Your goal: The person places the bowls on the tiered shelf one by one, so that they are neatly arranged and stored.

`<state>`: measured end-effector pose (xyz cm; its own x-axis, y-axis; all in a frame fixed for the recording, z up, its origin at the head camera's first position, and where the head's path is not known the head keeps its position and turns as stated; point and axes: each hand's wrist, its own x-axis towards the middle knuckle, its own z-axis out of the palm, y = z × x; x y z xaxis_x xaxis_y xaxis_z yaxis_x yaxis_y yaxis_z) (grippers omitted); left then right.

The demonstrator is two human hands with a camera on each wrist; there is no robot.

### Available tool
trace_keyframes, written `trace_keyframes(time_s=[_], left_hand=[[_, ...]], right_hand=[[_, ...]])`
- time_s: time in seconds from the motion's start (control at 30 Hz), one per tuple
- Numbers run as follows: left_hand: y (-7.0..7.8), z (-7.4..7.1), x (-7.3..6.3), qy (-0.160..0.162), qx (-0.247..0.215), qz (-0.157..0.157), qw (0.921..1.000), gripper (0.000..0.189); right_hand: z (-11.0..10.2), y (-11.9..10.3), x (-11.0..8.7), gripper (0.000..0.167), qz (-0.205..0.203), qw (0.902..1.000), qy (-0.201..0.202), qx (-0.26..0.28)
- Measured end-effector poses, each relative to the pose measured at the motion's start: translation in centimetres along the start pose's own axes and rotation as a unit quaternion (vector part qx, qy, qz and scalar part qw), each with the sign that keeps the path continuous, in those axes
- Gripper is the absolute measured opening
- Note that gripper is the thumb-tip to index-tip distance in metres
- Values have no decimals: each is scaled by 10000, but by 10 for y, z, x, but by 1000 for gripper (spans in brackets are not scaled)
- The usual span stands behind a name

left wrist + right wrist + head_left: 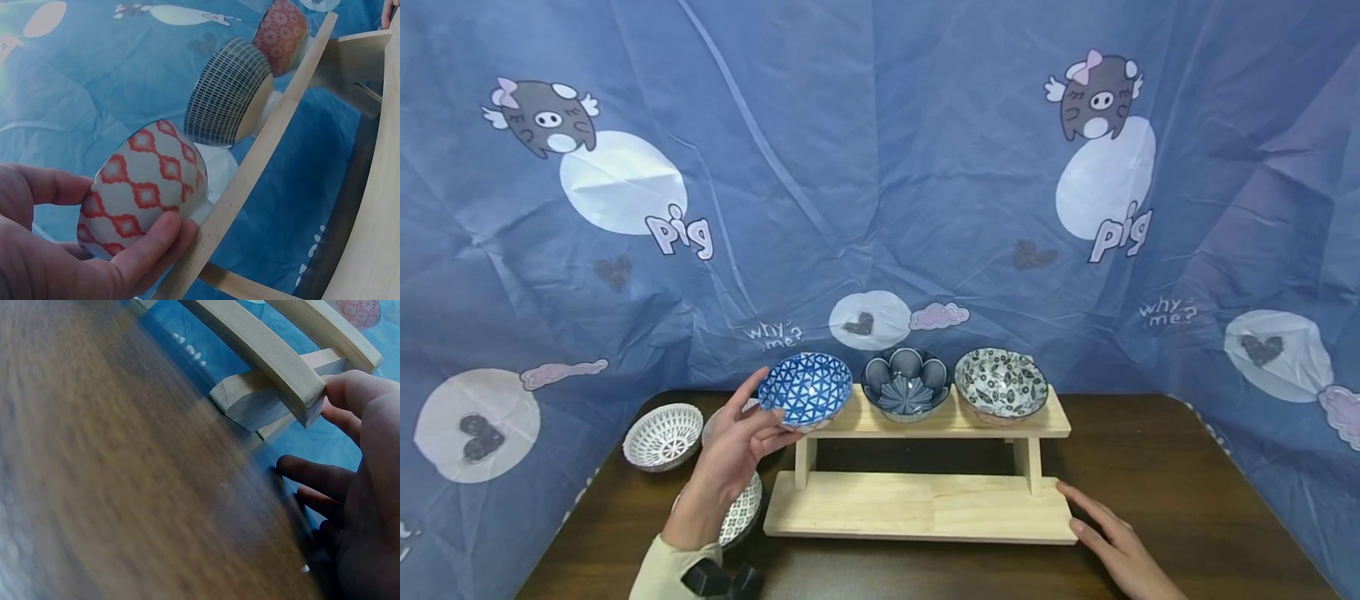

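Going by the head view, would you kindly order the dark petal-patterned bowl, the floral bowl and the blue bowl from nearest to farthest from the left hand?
1. Blue bowl: in the left hand, at the upper shelf's left end.
2. Dark petal-patterned bowl: middle of that shelf.
3. Floral bowl: toward its right end.

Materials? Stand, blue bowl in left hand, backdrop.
Stand: looks like pale, matte wood; faint grain shows.
Blue bowl: probably glazed ceramic; smooth, shiny surface, crisp pattern.
Backdrop: thin printed sheet, slight sheen, creases and folds; fabric or plastic, can't tell.
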<state>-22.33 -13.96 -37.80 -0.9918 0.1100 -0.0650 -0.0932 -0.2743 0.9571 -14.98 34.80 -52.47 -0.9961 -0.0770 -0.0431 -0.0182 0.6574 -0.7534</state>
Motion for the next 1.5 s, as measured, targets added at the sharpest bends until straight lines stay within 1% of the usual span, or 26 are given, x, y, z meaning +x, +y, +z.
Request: trace_keyframes(time_s=[0.23,0.4,0.6,0.73,0.83,1.0,1.1,1.23,1.43,1.5], left_hand=[[1,-2,2,-80,-52,-53,9999,80],[0,-4,1,-132,23,-102,9999,79],[0,-7,-3,-183,129,-100,9997,78],[2,-9,-8,-147,188,-41,9997,76],[5,-11,-13,-188,197,79,9996,76],[10,-18,-23,-371,195,409,9983,78],[11,-24,-30,-360,296,531,9975,76],[9,-36,-38,-336,431,700,9960,72],[4,-58,-49,-622,249,1161,9910,59],[3,-65,-53,-659,266,1232,9898,56]], right_hand=[[0,-1,0,49,-131,9997,122,-149],[2,-1,0,49,-175,9997,132,-122],[3,0,0,49,-209,9996,155,-90],[4,2,0,49,-258,9994,197,-131],[4,3,-2,49,-356,9989,250,-165],[4,3,-2,50,-426,9987,253,-98],[3,3,-2,49,-435,9988,234,-73],[3,3,-2,49,-509,9982,277,-149],[2,3,-2,49,-437,9986,227,-166],[2,3,-3,49,-428,9987,223,-168]])
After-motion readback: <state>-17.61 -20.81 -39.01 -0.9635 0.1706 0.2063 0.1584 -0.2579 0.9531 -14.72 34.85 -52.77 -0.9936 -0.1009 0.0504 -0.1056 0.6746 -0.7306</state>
